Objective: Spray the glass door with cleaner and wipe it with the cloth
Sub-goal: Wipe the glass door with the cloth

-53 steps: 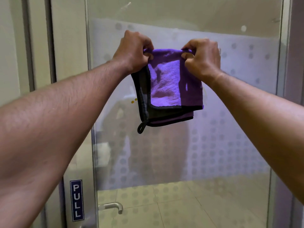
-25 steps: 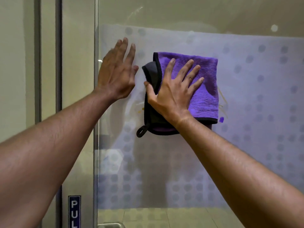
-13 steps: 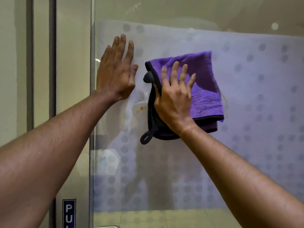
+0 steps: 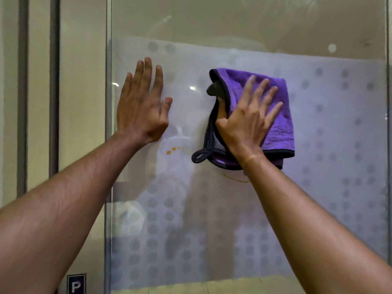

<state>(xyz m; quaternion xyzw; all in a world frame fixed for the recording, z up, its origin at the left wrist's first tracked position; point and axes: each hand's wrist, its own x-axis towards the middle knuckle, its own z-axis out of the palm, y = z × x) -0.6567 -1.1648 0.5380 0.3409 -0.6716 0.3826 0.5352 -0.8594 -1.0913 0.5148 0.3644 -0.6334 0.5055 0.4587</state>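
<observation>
A glass door [image 4: 331, 145] with a frosted band of grey dots fills the view. A folded purple cloth [image 4: 280, 115] with a black edge and a hanging loop lies flat against the glass at centre right. My right hand [image 4: 246, 122] presses on it with fingers spread and straight; the thumb lies at the cloth's left fold. Left of the cloth, my left hand [image 4: 144, 105] rests flat on the bare glass, fingers straight and pointing up. Small orange spots [image 4: 172, 150] and an orange streak [image 4: 235, 178] mark the glass below the hands. No spray bottle is in view.
The door's left edge [image 4: 108, 145] runs vertically past my left hand. Beyond it stand a beige wall and dark frame strips [image 4: 54, 102]. Part of a blue sign with the letter P [image 4: 76, 283] shows at the bottom left.
Both hands first held the cloth up by its top corners. Then the right hand pressed it flat on the glass and the left hand went flat on the glass beside it. The cloth has since shifted slightly.
</observation>
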